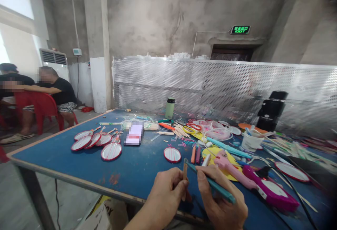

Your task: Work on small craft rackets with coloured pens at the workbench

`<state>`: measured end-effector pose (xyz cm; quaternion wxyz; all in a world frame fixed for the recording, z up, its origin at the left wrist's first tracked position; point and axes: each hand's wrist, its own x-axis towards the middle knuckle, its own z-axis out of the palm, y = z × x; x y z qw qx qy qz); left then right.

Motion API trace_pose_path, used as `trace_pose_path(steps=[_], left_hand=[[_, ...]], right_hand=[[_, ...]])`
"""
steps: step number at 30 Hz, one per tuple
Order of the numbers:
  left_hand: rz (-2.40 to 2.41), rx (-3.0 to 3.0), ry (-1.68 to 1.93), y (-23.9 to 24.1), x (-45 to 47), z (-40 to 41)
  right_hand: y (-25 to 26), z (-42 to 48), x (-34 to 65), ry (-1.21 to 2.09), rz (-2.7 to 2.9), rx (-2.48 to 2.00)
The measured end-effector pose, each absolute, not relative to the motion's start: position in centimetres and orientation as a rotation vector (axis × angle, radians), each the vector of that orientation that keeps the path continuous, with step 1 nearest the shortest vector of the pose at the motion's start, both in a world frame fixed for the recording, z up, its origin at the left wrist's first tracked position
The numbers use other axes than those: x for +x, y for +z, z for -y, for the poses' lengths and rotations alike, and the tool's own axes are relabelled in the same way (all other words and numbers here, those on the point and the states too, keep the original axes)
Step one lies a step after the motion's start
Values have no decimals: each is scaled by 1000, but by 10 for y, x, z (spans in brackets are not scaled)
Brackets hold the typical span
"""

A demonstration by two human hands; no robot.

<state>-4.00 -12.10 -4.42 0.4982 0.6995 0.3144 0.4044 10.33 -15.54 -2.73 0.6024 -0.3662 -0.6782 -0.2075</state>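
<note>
My left hand [167, 191] pinches a flat wooden craft stick [185, 169], held upright near the table's front edge. In my right hand [222, 198] is a teal pen-shaped tool [221, 189], gripped like a pencil. Its tip meets or nearly meets the upper part of the stick; whether they touch I cannot tell. Just beyond my hands lies a round white disc with a red rim [172, 155]. An orange stick [193, 154] and a dark red stick [198, 155] rest beside it.
Several red-rimmed discs [111, 151] and a phone [134, 133] lie left on the blue table [147, 167]. A green bottle [170, 108] stands behind. Rightward are a magenta device [271, 189], cables, a white cup [251, 142] and a black flask [272, 110]. People sit far left.
</note>
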Motion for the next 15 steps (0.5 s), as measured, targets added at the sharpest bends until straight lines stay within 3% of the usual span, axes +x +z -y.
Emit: trace_pose_path(steps=[15], left_hand=[[-772, 1746, 985, -48, -40, 120]], right_hand=[[-28, 153, 104, -452, 1608, -860]])
